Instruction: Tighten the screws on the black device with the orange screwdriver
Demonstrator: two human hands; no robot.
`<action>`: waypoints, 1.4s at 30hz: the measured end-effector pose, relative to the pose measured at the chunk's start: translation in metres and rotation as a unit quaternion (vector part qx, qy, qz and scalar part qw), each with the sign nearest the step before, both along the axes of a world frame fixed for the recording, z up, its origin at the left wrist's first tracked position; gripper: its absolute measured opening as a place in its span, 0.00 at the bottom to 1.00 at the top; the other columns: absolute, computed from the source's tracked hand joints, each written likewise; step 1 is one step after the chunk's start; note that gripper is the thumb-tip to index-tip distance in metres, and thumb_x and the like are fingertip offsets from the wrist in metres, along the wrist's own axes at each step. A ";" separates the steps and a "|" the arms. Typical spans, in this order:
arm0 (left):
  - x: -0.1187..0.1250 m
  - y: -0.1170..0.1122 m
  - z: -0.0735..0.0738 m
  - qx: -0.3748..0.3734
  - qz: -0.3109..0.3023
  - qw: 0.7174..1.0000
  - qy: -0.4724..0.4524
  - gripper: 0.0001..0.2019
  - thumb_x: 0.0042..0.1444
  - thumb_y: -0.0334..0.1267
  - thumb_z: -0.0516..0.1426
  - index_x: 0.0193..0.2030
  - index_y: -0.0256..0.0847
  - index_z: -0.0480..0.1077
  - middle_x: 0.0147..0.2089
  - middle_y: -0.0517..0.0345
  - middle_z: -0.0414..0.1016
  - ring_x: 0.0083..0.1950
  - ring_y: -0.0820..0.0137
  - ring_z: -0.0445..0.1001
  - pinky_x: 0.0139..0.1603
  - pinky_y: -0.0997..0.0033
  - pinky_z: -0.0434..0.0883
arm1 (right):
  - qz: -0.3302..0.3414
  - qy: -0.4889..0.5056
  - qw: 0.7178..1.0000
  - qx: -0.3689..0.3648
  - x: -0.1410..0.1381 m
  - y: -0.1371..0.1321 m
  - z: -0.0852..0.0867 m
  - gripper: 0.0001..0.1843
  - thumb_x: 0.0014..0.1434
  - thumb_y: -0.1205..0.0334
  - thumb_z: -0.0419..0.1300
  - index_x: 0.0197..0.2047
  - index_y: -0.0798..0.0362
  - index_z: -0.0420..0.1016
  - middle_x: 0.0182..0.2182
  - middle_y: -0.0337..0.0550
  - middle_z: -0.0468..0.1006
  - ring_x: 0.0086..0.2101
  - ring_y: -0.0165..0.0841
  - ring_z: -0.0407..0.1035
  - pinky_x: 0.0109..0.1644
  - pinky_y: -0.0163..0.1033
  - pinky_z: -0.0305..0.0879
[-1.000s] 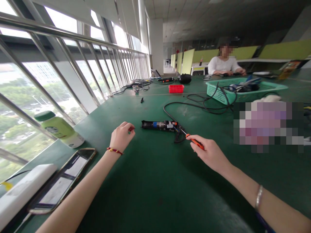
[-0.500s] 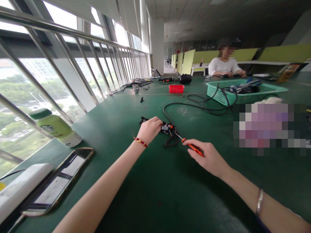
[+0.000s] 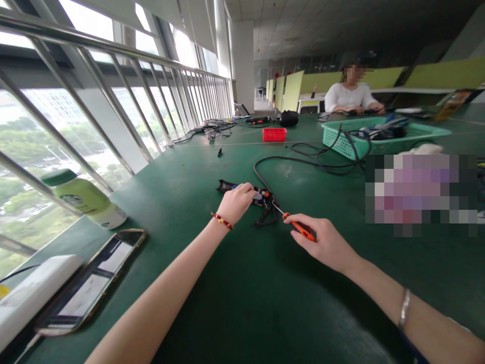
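On the green table [image 3: 235, 283] lies a black handheld electrical device [image 3: 261, 196] with exposed insides: small wires, a grey block and an orange part. My left hand [image 3: 237, 202] is closed over its body and holds it down; the fingertips are partly hidden. In my right hand [image 3: 322, 237] is a screwdriver [image 3: 303, 231] with an orange and black handle, its shaft pointing up and left. The screwdriver's tip meets the right end of the device, close to where a black cable [image 3: 261, 169] comes out. A loose black piece [image 3: 261, 220] sits just below the device.
A green basket [image 3: 343, 144] with tangled parts stands at right, behind a blurred-out patch. Farther back are a red box [image 3: 275, 134], cables [image 3: 212, 129] and a seated person [image 3: 348, 96]. At left are a bottle [image 3: 87, 199], a phone [image 3: 93, 283] and a white power strip [image 3: 41, 288].
The view has tilted slightly. My left hand has shifted a little on the device, showing more of its left end. The screwdriver stays at the device's right end.
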State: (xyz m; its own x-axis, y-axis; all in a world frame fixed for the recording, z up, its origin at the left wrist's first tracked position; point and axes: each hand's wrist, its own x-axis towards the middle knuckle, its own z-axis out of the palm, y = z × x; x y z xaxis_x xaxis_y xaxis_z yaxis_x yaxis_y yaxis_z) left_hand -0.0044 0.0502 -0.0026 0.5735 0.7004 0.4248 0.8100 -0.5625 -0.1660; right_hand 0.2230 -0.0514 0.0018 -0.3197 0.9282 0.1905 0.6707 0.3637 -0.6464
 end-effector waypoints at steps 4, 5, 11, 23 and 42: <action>-0.001 0.000 -0.002 -0.006 -0.004 1.000 0.013 0.10 0.62 0.28 0.51 0.43 0.39 0.73 0.43 0.53 0.73 0.44 0.69 0.71 0.34 0.75 0.70 | 0.001 -0.002 1.000 -0.006 -0.001 0.000 0.000 0.16 0.59 0.56 0.53 0.45 0.53 0.74 0.22 0.34 0.66 0.20 0.26 0.55 0.27 0.34 0.52; -0.001 0.000 -0.003 -0.007 0.000 1.000 0.011 0.11 0.62 0.28 0.51 0.43 0.39 0.73 0.43 0.54 0.73 0.44 0.69 0.70 0.34 0.74 0.70 | 0.002 -0.003 1.000 -0.007 -0.001 0.000 0.000 0.16 0.59 0.56 0.53 0.45 0.53 0.74 0.22 0.34 0.66 0.20 0.26 0.55 0.27 0.34 0.52; 0.001 -0.003 -0.001 0.023 0.031 0.993 -0.114 0.13 0.62 0.28 0.49 0.48 0.40 0.71 0.42 0.54 0.73 0.44 0.67 0.70 0.44 0.69 0.70 | 0.010 -0.012 1.000 -0.010 -0.002 0.001 -0.001 0.16 0.57 0.56 0.54 0.46 0.52 0.74 0.23 0.34 0.66 0.21 0.26 0.56 0.28 0.34 0.53; 0.016 -0.010 -0.007 -0.063 -0.017 0.957 -0.282 0.14 0.60 0.28 0.49 0.44 0.41 0.74 0.43 0.56 0.73 0.42 0.71 0.73 0.45 0.72 0.71 | 0.018 -0.015 1.000 0.020 -0.003 0.000 -0.001 0.14 0.57 0.57 0.55 0.44 0.52 0.74 0.23 0.35 0.67 0.21 0.26 0.57 0.27 0.34 0.54; 0.019 0.003 -0.019 -0.064 -0.039 0.949 -0.307 0.05 0.55 0.28 0.57 0.36 0.41 0.73 0.38 0.60 0.78 0.45 0.68 0.70 0.49 0.66 0.69 | 0.013 -0.012 0.999 0.030 -0.003 -0.001 -0.002 0.13 0.57 0.58 0.55 0.45 0.51 0.72 0.25 0.35 0.70 0.23 0.27 0.61 0.30 0.34 0.56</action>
